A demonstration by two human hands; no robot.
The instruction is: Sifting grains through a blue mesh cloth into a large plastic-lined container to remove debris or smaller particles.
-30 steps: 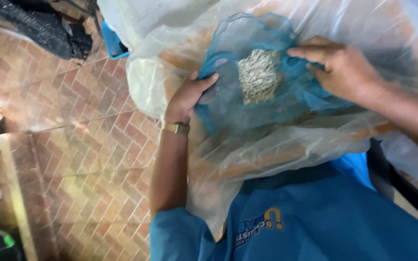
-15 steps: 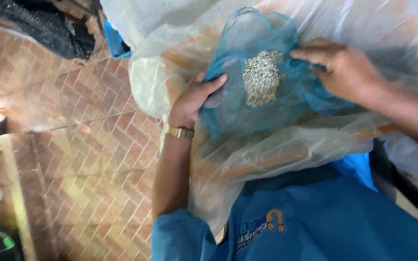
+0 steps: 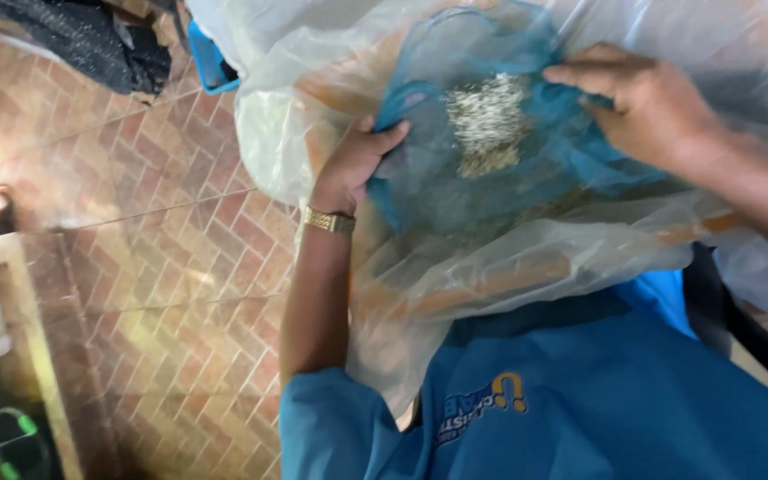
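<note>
A thin blue plastic bag [image 3: 437, 169] holding a heap of pale small grains [image 3: 486, 120] lies on a large clear plastic sheet [image 3: 508, 267] over my lap. My left hand [image 3: 353, 164], with a gold watch [image 3: 329, 220] on its wrist, grips the bag's left edge with the thumb laid over it. At the upper right, my right hand [image 3: 651, 107] pinches the bag's right side, fingers pointing left toward the grains. Both hands hold the bag spread open. My blue shirt [image 3: 580, 400] fills the lower right.
A brick-patterned tiled floor [image 3: 162, 267] lies to the left. Dark netting [image 3: 82, 40] and a blue object [image 3: 209, 62] sit at the top left. A wooden shelf edge [image 3: 11, 258] and a green and black item [image 3: 11, 440] are at the far left.
The blue bag and both hands sit higher in the view. My left thumb has reached further over the bag's edge, and my right hand has shifted slightly. Both grips are kept.
</note>
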